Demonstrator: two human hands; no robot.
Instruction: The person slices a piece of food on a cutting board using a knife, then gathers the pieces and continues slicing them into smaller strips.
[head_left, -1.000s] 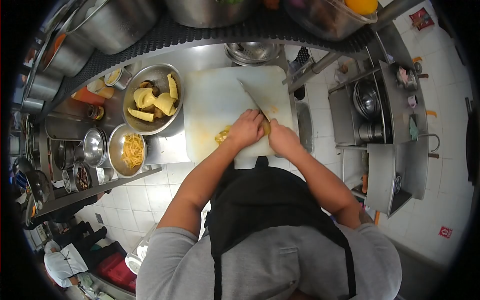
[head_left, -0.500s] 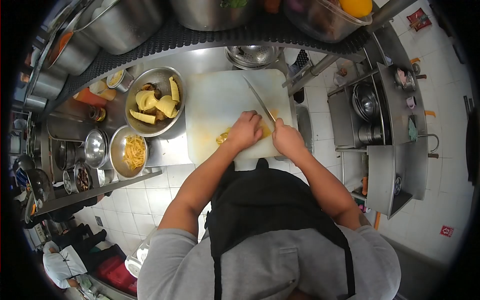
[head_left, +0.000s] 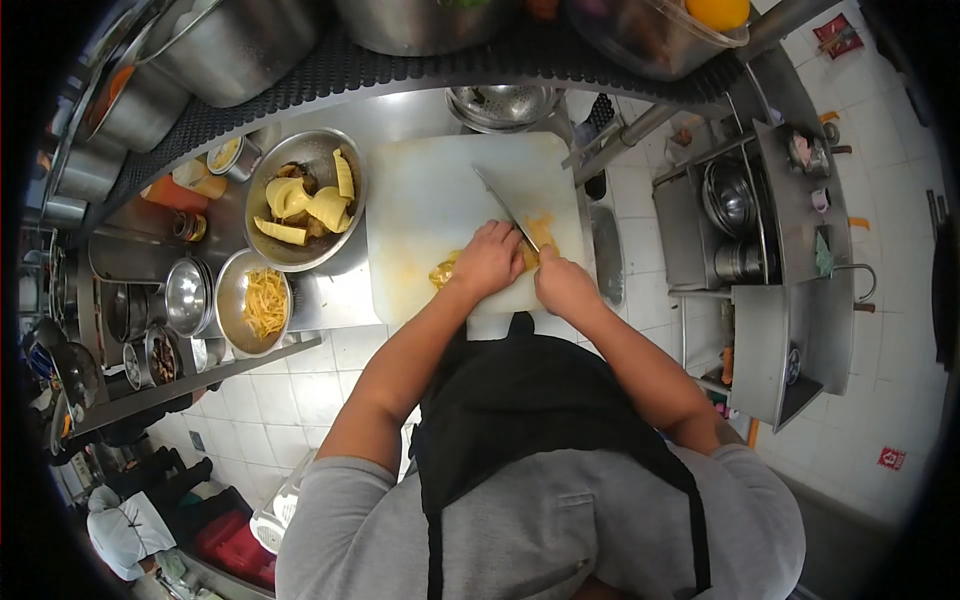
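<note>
On the white cutting board (head_left: pixel 425 190), my left hand (head_left: pixel 488 262) presses with curled fingers on a yellow piece of food that looks like bamboo shoot. My palm hides most of it; another yellow chunk (head_left: pixel 442 270) shows at the left of the wrist. In my right hand (head_left: pixel 565 284) is the handle of a long kitchen knife (head_left: pixel 494 195), its blade angled up and left, close beside my left fingertips. Thin yellow shreds (head_left: pixel 541 226) lie to the right of the blade.
Left of the board stand a metal bowl of large yellow pieces (head_left: pixel 341 176) and a smaller bowl of yellow strips (head_left: pixel 264 303). A black perforated shelf (head_left: pixel 420 72) with pots overhangs the far side. A colander (head_left: pixel 505 107) sits behind the board. Another person (head_left: pixel 130 530) is at lower left.
The knife and my right hand have shifted slightly left, toward my left hand. More shreds now show to the right of the blade. My left hand stays on the yellow piece.
</note>
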